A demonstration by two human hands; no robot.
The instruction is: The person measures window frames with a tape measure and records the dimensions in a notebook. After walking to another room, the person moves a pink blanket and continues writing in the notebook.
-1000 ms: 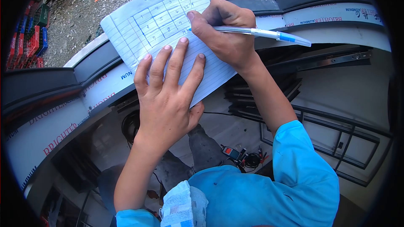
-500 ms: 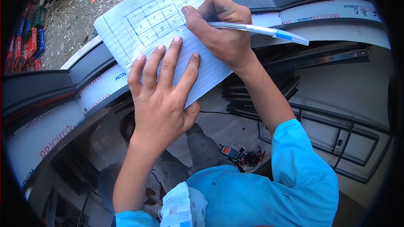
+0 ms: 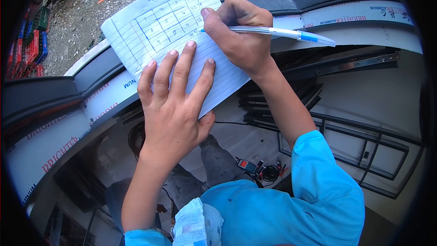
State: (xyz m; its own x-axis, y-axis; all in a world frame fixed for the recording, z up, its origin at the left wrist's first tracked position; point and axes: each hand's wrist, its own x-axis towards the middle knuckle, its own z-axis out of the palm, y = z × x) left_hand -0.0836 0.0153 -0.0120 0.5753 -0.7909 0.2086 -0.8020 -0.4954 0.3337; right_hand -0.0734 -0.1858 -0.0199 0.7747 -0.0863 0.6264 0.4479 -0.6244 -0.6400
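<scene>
A lined sheet of paper (image 3: 227, 70) lies tilted across the frame ledge, with a hand-drawn grid of numbered boxes and figures along its right side. My left hand (image 3: 175, 95) rests flat on the lower part of the sheet, fingers spread, thumb near its bottom edge. In my right hand (image 3: 241, 34) is a clear ballpoint pen (image 3: 282, 33) with a blue-tinted cap on its back end. The pen's tip touches the paper just right of the bottom row of figures. My curled fingers hide part of the barrel.
Beneath the paper runs a dark metal frame (image 3: 102, 67) with white, printed protective film (image 3: 104, 98). Black metal frames (image 3: 378, 148) lie on the floor at right. A red-and-grey device (image 3: 247, 166) with cables sits below. Stacked crates (image 3: 33, 45) stand on gravel at upper left.
The pen tip has shifted slightly right and down, and more writing shows beside the grid's lower right. My left hand stays on the sheet.
</scene>
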